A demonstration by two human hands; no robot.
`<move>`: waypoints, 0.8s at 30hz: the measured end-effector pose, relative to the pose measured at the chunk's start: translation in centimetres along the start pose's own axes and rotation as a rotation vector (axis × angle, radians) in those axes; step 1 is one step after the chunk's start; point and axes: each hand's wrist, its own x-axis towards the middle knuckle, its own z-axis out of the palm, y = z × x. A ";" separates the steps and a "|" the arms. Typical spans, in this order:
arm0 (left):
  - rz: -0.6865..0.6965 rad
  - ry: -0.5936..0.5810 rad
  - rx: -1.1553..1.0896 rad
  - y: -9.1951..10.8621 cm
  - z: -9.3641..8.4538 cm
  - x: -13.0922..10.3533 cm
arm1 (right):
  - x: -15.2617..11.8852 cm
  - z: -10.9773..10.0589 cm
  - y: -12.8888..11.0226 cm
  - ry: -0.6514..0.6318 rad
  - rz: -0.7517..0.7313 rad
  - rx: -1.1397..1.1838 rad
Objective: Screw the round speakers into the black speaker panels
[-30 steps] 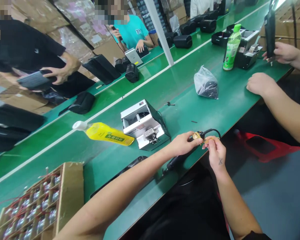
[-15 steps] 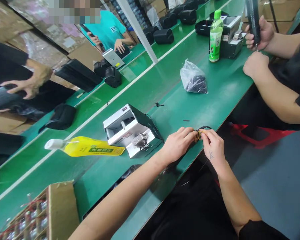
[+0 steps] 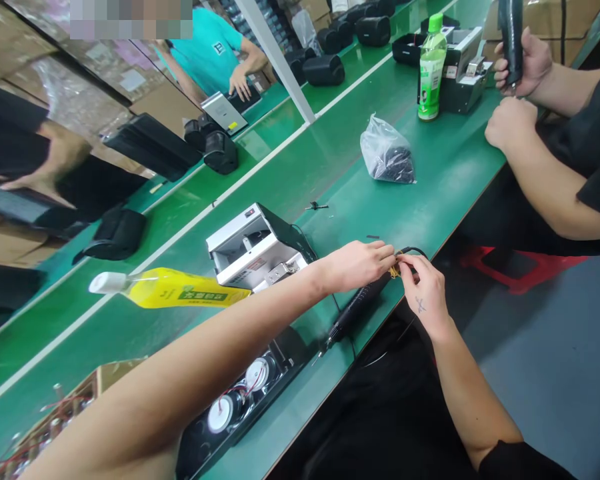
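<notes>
My left hand (image 3: pixel 365 265) and my right hand (image 3: pixel 427 290) meet at the table's front edge, fingertips pinched on a small yellow-brown bundle (image 3: pixel 394 271) of thin loops. Its exact kind is too small to make out. The bundle sits at the cable end of a black electric screwdriver (image 3: pixel 355 310), which lies under my left hand with its bit pointing toward me. Below my left forearm rests a long black speaker housing (image 3: pixel 285 383) with two white-backed speaker drivers (image 3: pixel 220 413) and red wires.
A screw feeder (image 3: pixel 255 243) stands behind my left arm, beside a yellow bottle (image 3: pixel 180 288). Farther off are a plastic bag of dark parts (image 3: pixel 387 150) and a green-capped bottle (image 3: pixel 431 73). A divided carton (image 3: pixel 55 427) sits lower left. Co-workers' hands (image 3: pixel 523 73) are at right and across.
My left forearm has swung up and left, uncovering the screwdriver and the speaker housing. My fingertips stay together at the bundle. The co-worker across has lowered a hand.
</notes>
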 end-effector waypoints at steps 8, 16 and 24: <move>-0.050 0.001 -0.027 -0.2 0.3 -0.3 | -0.6 -1.5 -0.2 -0.154 -0.149 -0.085; -0.092 0.047 -0.080 0.2 0.8 -0.8 | 2.9 -2.7 1.5 -0.361 -0.121 -0.073; -0.130 0.088 -0.092 0.3 1.2 -0.9 | 5.3 -3.8 1.4 -0.454 -0.096 -0.173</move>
